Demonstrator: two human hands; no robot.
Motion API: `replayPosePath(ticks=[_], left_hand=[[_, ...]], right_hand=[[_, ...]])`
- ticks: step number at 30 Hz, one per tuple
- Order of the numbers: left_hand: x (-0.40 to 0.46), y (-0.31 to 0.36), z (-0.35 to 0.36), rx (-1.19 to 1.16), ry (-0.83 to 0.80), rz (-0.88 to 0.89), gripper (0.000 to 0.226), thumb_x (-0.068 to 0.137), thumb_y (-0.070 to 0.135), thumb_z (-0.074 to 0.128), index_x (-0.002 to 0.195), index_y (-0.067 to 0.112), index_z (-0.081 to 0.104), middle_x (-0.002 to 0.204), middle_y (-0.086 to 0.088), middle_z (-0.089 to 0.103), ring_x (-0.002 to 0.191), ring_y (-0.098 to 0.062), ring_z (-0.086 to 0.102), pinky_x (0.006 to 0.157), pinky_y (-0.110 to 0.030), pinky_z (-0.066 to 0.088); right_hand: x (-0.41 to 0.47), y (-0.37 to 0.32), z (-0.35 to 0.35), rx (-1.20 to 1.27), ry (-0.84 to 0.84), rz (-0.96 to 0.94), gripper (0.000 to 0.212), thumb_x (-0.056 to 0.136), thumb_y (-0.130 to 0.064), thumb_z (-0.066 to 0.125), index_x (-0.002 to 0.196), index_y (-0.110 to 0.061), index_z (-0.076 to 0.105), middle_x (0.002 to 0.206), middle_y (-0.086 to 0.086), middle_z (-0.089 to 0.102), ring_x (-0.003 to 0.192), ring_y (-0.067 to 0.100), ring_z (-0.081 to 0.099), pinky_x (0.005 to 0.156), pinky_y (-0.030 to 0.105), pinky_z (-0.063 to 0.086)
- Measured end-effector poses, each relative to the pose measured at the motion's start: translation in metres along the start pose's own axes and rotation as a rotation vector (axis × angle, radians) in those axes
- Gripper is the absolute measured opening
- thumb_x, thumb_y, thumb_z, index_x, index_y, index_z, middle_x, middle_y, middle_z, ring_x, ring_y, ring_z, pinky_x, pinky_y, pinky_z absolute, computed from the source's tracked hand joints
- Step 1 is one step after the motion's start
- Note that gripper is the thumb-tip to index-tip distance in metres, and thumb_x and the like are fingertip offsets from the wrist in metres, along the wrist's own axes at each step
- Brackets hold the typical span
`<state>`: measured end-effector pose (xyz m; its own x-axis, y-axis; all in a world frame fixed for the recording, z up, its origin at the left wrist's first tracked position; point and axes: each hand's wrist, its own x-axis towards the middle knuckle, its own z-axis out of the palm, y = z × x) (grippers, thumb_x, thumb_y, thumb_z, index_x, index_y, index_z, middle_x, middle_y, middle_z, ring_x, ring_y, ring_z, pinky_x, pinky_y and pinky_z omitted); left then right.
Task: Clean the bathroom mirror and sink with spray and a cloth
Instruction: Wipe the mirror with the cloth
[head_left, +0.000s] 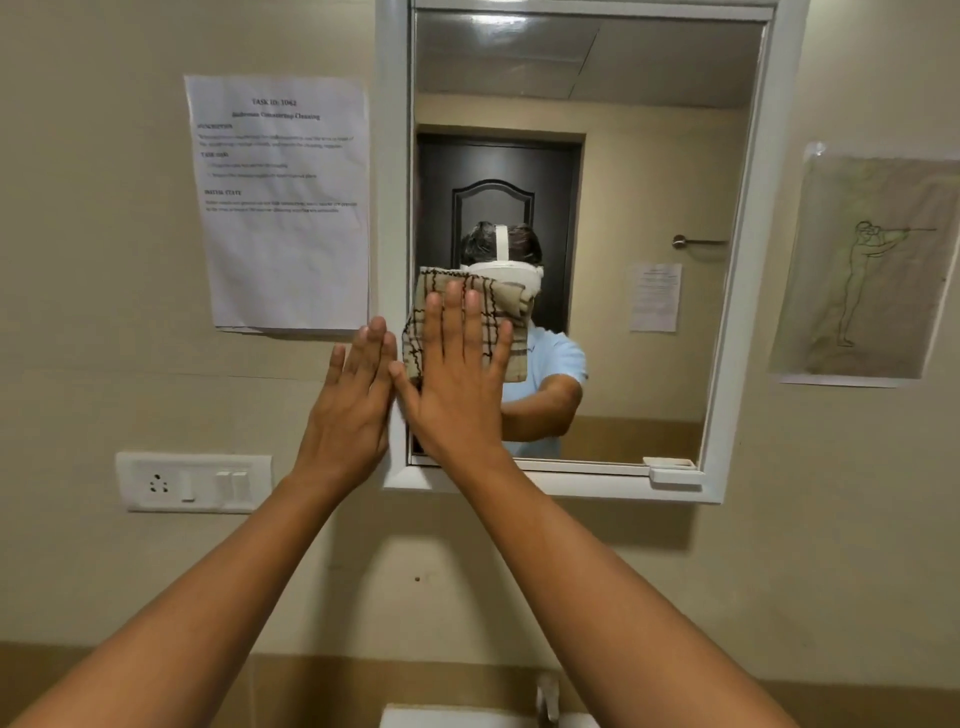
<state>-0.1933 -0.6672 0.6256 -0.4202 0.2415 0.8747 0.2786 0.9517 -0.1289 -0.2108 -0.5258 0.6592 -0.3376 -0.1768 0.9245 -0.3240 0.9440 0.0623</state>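
The right hand (457, 384), fingers spread flat, presses a beige checked cloth (467, 322) against the white-framed wall mirror (623, 156), while the open left hand (353, 400) rests on the frame's edge.

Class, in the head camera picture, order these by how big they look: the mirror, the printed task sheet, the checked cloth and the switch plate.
1. mirror
2. printed task sheet
3 and 4. checked cloth and switch plate: they look alike, and the cloth is partly covered.
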Motion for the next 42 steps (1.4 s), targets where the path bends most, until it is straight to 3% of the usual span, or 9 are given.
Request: replayPosePath(ticks=[4,13,18,22,26,31,35,42], left_hand=[[-0.010,-0.006,0.006,-0.020,0.000,-0.003,0.070,0.097,0.010,0.034,0.156,0.006,-0.003,0.165,-0.013,-0.007,0.154,-0.026,-0.002,0.124,-0.049,0.009],[-0.026,-0.003,0.014,-0.005,-0.040,0.001,0.077,0.089,0.024,0.031,0.156,0.005,-0.002,0.165,-0.016,-0.006,0.153,-0.031,0.002,0.123,-0.053,0.011],[-0.026,0.004,0.013,0.038,-0.030,0.039,0.063,0.100,0.031,0.012,0.156,0.003,0.001,0.164,-0.018,-0.001,0.153,-0.032,0.005,0.124,-0.049,0.006],[-0.028,0.008,0.016,0.065,-0.038,0.041,0.070,0.096,0.031,0.024,0.156,0.005,-0.003,0.165,-0.016,-0.004,0.153,-0.031,0.002,0.124,-0.047,0.003],[-0.029,0.011,0.017,0.059,-0.033,0.015,0.071,0.094,0.022,0.028,0.155,0.004,-0.003,0.165,-0.015,-0.006,0.153,-0.032,0.001,0.124,-0.045,0.000],[-0.030,0.013,0.019,0.061,-0.019,0.009,0.074,0.092,0.018,0.032,0.156,0.003,-0.002,0.165,-0.015,-0.008,0.153,-0.031,-0.002,0.124,-0.045,0.000],[-0.030,0.013,0.018,0.070,-0.033,-0.002,0.078,0.088,0.013,0.036,0.155,0.002,-0.002,0.165,-0.014,-0.011,0.153,-0.030,-0.005,0.124,-0.043,-0.002],[-0.030,0.015,0.018,0.071,-0.047,-0.004,0.078,0.088,0.014,0.034,0.155,0.002,-0.004,0.164,-0.015,-0.010,0.153,-0.030,-0.005,0.124,-0.043,-0.001]], right_hand=[[-0.018,-0.008,0.012,-0.003,0.000,-0.047,0.078,0.100,-0.058,0.025,0.158,-0.011,0.003,0.166,0.012,-0.005,0.152,0.024,-0.014,0.122,0.051,-0.011],[-0.077,0.002,0.024,0.049,-0.074,-0.176,0.074,0.101,-0.056,0.026,0.159,-0.015,0.005,0.167,0.005,-0.004,0.154,0.021,-0.004,0.123,0.050,-0.004],[-0.085,0.032,0.018,0.031,-0.086,-0.217,0.074,0.101,-0.056,0.031,0.159,-0.017,0.007,0.167,0.003,-0.003,0.154,0.020,-0.002,0.123,0.049,-0.001],[-0.093,0.079,0.009,-0.013,-0.065,-0.185,0.074,0.100,-0.058,0.026,0.159,-0.019,0.005,0.167,0.003,-0.002,0.154,0.022,-0.001,0.123,0.050,-0.004],[-0.098,0.127,-0.001,-0.039,-0.031,-0.062,0.078,0.098,-0.060,0.026,0.158,-0.019,-0.002,0.167,0.004,-0.009,0.154,0.023,-0.004,0.122,0.051,-0.007],[-0.101,0.165,-0.016,-0.037,0.015,0.153,0.089,0.096,-0.060,0.042,0.158,-0.015,-0.001,0.167,0.008,-0.008,0.154,0.027,-0.006,0.122,0.052,-0.009],[-0.095,0.158,-0.022,0.053,0.071,0.425,0.090,0.097,-0.062,0.038,0.158,-0.014,-0.006,0.166,0.007,-0.014,0.153,0.026,-0.012,0.122,0.053,-0.010],[-0.073,0.129,-0.024,0.193,0.176,0.799,0.092,0.093,-0.066,0.036,0.158,-0.010,0.002,0.166,0.011,-0.005,0.153,0.026,-0.009,0.120,0.061,-0.004]])
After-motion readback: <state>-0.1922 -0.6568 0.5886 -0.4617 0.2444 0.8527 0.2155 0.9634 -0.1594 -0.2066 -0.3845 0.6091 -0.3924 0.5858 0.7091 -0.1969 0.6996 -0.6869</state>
